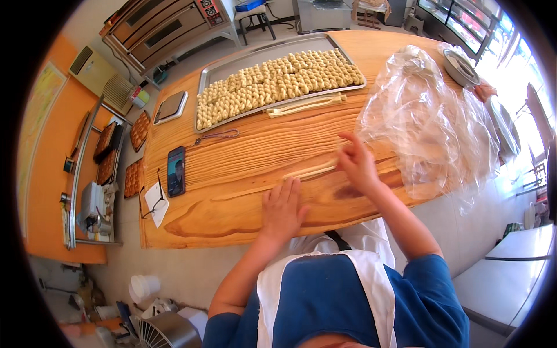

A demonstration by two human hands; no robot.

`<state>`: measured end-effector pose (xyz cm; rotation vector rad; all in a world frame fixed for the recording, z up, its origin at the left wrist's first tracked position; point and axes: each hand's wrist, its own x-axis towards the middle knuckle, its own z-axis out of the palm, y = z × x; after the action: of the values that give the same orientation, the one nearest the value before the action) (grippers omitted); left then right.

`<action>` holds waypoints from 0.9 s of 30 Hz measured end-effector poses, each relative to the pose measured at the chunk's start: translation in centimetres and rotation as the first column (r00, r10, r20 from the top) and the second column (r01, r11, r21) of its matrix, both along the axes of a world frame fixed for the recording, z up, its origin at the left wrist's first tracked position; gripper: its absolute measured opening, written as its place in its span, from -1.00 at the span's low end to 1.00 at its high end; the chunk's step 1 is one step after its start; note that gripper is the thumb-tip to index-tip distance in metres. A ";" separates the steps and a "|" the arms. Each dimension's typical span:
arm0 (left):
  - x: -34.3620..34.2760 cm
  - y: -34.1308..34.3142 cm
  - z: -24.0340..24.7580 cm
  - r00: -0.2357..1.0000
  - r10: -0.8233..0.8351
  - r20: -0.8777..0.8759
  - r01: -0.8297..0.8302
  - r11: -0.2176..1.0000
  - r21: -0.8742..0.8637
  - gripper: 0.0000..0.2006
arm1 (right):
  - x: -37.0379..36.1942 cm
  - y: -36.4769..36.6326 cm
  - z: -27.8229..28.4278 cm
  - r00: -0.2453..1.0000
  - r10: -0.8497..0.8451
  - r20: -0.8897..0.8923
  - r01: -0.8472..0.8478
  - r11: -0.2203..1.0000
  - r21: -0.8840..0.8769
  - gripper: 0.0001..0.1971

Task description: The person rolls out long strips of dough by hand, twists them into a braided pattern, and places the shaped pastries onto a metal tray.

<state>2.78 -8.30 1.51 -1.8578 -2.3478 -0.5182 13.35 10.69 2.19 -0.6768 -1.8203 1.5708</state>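
Observation:
A thin pale dough strand point(311, 171) lies on the wooden table in front of me. My left hand point(281, 210) rests flat with fingers stretched out, its fingertips at the strand's left end. At the other end, the fingers of my right hand point(358, 165) are closed on the strand, with the index finger sticking out. Farther away, a metal tray point(241, 65) carries rows of twisted dough pieces point(278, 80). Several straight dough strips point(307, 107) lie along the tray's near edge.
Crumpled clear plastic sheeting point(426, 124) covers the table's right side, with a metal bowl point(461, 68) behind it. On the left are a phone point(176, 171), glasses point(152, 203), a scale point(170, 108) and a cord-like item point(219, 135). A deck oven point(159, 32) stands beyond the table.

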 end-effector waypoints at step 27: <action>-1.1 1.4 -0.4 0.998 -0.049 -0.028 0.049 0.999 0.014 -0.52 | 8.0 3.0 -1.2 0.939 -0.144 0.312 -0.042 0.852 0.522 -0.88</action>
<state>1.68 -6.85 1.06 -1.9083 -2.2803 -0.5098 21.32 13.67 0.96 -0.7542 -2.3325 0.8769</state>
